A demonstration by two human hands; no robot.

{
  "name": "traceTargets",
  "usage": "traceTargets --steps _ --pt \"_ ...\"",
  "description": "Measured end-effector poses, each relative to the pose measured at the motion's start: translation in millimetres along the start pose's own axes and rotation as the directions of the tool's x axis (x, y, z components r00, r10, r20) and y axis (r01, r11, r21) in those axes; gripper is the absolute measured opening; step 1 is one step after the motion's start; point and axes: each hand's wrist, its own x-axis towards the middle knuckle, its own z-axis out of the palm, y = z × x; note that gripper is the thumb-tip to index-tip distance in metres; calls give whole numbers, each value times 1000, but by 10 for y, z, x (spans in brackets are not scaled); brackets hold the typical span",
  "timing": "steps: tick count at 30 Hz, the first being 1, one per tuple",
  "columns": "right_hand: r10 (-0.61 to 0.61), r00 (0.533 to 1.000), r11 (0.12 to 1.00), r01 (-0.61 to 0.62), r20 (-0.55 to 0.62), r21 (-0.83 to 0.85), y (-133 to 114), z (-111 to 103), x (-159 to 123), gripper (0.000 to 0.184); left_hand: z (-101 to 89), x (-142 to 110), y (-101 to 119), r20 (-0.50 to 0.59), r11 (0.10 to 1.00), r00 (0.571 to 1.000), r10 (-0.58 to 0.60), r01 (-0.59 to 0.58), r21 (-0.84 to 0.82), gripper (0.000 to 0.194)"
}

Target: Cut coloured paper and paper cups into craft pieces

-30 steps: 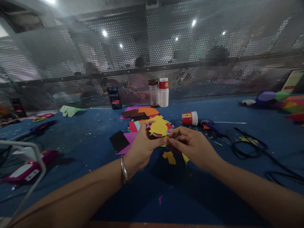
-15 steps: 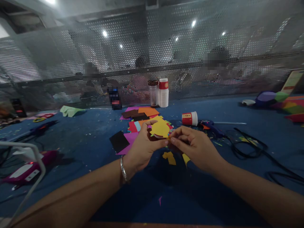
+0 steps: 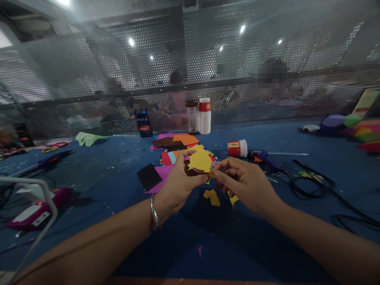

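Observation:
My left hand [image 3: 179,178], with a silver bangle at the wrist, is closed around a yellow cut-out [image 3: 200,160] that has jagged edges. A pale curved rim shows under its near side; what that belongs to is mostly hidden. Against the cut-out's right edge, the thumb and forefinger of my right hand [image 3: 245,178] pinch a small orange-yellow piece [image 3: 212,173]. Below both hands lie a yellow scrap [image 3: 212,197] and another yellow offcut [image 3: 233,199], partly under my right hand.
Coloured sheets [image 3: 187,139] and a black square [image 3: 149,177] lie beyond my left hand. A tipped red-and-white paper cup [image 3: 237,148] and a blue glue gun [image 3: 265,159] with a black cable sit right. Stacked cups [image 3: 204,118] and a jar [image 3: 192,118] stand behind. A magenta power strip [image 3: 38,209] lies left.
My right hand has shifted very slightly, and the small orange-yellow piece shows a little more between its fingertips. My left hand and the cut-out stay nearly still.

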Motion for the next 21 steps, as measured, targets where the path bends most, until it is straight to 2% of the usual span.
traceTargets --steps 4,8,13,17,21 --pt "26 1000 999 -26 3 18 2 5 5 16 -4 -13 -19 57 1000 998 6 -4 -26 68" --pt "25 1000 1000 -25 3 -2 -12 12 5 18 -6 -18 -26 52 1000 999 6 -6 -16 68" --pt "-28 1000 998 27 -11 -57 -10 21 -4 17 -9 -15 -23 20 999 1000 21 -22 33 68" --pt "-79 996 993 74 -45 -92 22 4 -11 18 -17 -17 -26 43 998 999 18 -20 53 65" --pt "-90 992 995 85 -90 -57 20 -40 6 20 -22 -15 -32 76 998 997 19 -24 63 66"
